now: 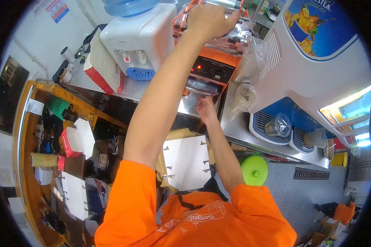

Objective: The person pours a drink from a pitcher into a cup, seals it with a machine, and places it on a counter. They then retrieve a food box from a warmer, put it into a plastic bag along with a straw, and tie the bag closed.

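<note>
An orange cup sealing machine [232, 61] with a dark control panel, a lit red light and a dial stands on the metal counter. Silver patterned film [231, 42] covers its upper part. My left hand [210, 20] reaches over the top, fingers curled down out of sight and thumb sticking out to the right; what it grips is hidden. Below the panel, my right hand [206, 109] is at the machine's metal lower front [202, 87], its fingers raised against the underside. Its fingertips are partly hidden, and I cannot make out anything held.
A white water dispenser [140, 35] stands left of the machine. To the right are stacked clear plastic cups [246, 96] and a large drink dispenser [301, 78] with cups on its drip trays. White folded boxes [187, 162] and a green lid [254, 170] are below. Another person [343, 213] is far right.
</note>
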`<state>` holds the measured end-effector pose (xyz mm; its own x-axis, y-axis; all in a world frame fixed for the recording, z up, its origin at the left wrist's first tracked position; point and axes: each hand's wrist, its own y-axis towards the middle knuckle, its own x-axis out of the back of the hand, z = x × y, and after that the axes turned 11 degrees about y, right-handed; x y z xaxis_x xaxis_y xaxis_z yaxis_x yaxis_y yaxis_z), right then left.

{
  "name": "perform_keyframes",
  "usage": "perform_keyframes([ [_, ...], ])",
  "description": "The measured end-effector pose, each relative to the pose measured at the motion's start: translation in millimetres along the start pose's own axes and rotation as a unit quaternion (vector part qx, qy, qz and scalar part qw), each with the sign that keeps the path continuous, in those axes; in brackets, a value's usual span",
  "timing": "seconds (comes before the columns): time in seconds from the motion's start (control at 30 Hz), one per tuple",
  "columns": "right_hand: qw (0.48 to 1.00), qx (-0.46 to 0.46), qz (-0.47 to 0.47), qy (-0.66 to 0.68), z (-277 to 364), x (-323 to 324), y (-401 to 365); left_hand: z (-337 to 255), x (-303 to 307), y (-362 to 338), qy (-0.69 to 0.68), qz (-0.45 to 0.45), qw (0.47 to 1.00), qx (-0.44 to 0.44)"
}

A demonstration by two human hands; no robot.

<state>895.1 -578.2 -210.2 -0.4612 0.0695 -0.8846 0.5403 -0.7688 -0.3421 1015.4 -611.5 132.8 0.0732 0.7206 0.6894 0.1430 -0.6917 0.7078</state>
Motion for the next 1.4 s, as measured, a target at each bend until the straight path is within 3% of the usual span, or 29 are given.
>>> perform_keyframes([
  [0.1, 0.998, -0.003, -0.024, -0.054, -19.6, 5.3, -43.1, 0.4, 4.2, -1.0, 0.012, 0.003, 1.000, -0.006],
  [0.2, 0.994, -0.033, -0.066, -0.081, -45.6, 17.8, -94.3, 0.4, 5.8, -4.8, -0.014, -0.056, 0.998, -0.025],
  [0.3, 0.993, -0.065, -0.022, -0.096, -56.1, 18.7, -135.9, 3.8, 7.8, -10.6, -0.051, -0.059, 0.996, -0.037],
  [0.37, 0.969, -0.068, -0.044, -0.233, -50.8, 12.1, -147.3, 13.1, 5.8, -18.6, -0.131, -0.302, 0.924, -0.195],
  [0.4, 0.969, -0.069, -0.044, -0.234, -38.2, 6.1, -150.0, 19.5, 13.9, -36.0, -0.167, -0.308, 0.920, -0.174],
  [0.43, 0.899, -0.100, -0.012, -0.426, -16.9, -0.4, -150.2, 29.5, 27.6, -63.7, -0.203, -0.315, 0.914, -0.156],
  [0.47, 0.791, -0.127, 0.019, -0.598, 0.5, -5.5, -150.6, 47.8, 27.2, -100.0, -0.224, -0.279, 0.930, -0.085],
  [0.5, 0.760, -0.042, 0.027, -0.648, 14.2, -9.4, -146.8, 61.9, 29.6, -138.8, -0.232, -0.305, 0.923, -0.026],
  [0.53, 0.720, 0.043, 0.032, -0.692, 23.5, -15.9, -143.1, 76.0, 20.6, -188.2, -0.296, -0.286, 0.905, 0.107],
  [0.57, 0.698, 0.168, 0.005, -0.696, 25.9, -40.3, -140.9, 85.3, -7.6, -232.4, -0.380, -0.290, 0.810, 0.341],
  [0.6, 0.664, 0.288, -0.023, -0.690, 24.5, -62.3, -136.1, 105.7, -53.7, -283.1, -0.381, -0.314, 0.743, 0.452],
  [0.63, 0.614, 0.400, 0.014, -0.680, 20.7, -70.9, -120.4, 102.6, -90.9, -319.4, -0.385, -0.284, 0.671, 0.566],
  [0.67, 0.554, 0.505, 0.054, -0.659, 17.6, -78.6, -105.0, 95.6, -119.4, -358.7, -0.424, -0.142, 0.686, 0.574],
  [0.7, 0.551, 0.504, 0.056, -0.662, 13.6, -74.5, -89.0, 91.7, -161.4, -390.4, -0.419, 0.024, 0.682, 0.599],
  [0.77, 0.370, 0.432, 0.066, -0.820, 3.0, -51.1, -64.0, 47.8, -155.5, -370.3, -0.682, 0.077, 0.379, 0.621],
  [0.8, 0.368, 0.434, 0.066, -0.820, 1.1, -53.6, -65.7, 37.4, -153.0, -355.5, -0.684, 0.076, 0.379, 0.619],
  [0.87, 0.406, 0.467, 0.084, -0.781, 1.4, -62.0, -68.0, 30.5, -154.7, -325.1, -0.852, -0.019, 0.330, 0.405],
  [0.93, 0.390, 0.441, 0.071, -0.805, -4.1, -49.7, -69.4, 32.6, -167.4, -330.5, -0.874, -0.028, 0.303, 0.380],
  [0.97, 0.419, 0.444, 0.075, -0.788, -6.6, -53.2, -69.3, 34.5, -176.1, -326.8, -0.896, -0.039, 0.282, 0.339],
  [1.07, 0.451, 0.490, 0.061, -0.743, -9.4, -77.8, -61.5, 32.9, -146.3, -301.4, -0.914, -0.043, 0.315, 0.251],
  [1.1, 0.522, 0.493, 0.072, -0.693, -10.4, -79.9, -55.7, 28.4, -131.4, -301.2, -0.897, -0.036, 0.269, 0.349],
  [1.13, 0.589, 0.493, 0.078, -0.636, -12.3, -86.1, -55.2, 30.7, -145.0, -322.6, -0.895, -0.027, 0.267, 0.355],
  [1.17, 0.568, 0.512, 0.070, -0.641, -11.6, -92.3, -57.3, 34.6, -166.3, -347.9, -0.885, 0.007, 0.225, 0.409],
  [1.23, 0.580, 0.530, 0.059, -0.616, -7.4, -99.0, -75.8, 21.6, -167.1, -358.8, -0.835, 0.069, 0.239, 0.491],
  [1.27, 0.590, 0.543, 0.064, -0.594, -0.5, -102.6, -86.5, 6.3, -150.7, -366.3, -0.796, 0.090, 0.296, 0.521],
  [1.3, 0.595, 0.545, 0.059, -0.588, 7.5, -103.7, -104.8, 11.3, -148.6, -388.1, -0.923, 0.155, 0.076, 0.343],
  [1.33, 0.593, 0.571, 0.070, -0.564, 13.1, -92.2, -114.9, 17.2, -148.4, -386.9, -0.920, 0.141, 0.020, 0.365],
  [1.37, 0.623, 0.563, 0.052, -0.540, 17.8, -86.0, -141.3, 23.0, -147.7, -385.1, -0.913, 0.126, -0.036, 0.386],
  [1.4, 0.629, 0.547, 0.017, -0.552, 19.2, -70.9, -169.9, 14.5, -134.8, -385.1, -0.790, 0.027, 0.092, 0.606],
])
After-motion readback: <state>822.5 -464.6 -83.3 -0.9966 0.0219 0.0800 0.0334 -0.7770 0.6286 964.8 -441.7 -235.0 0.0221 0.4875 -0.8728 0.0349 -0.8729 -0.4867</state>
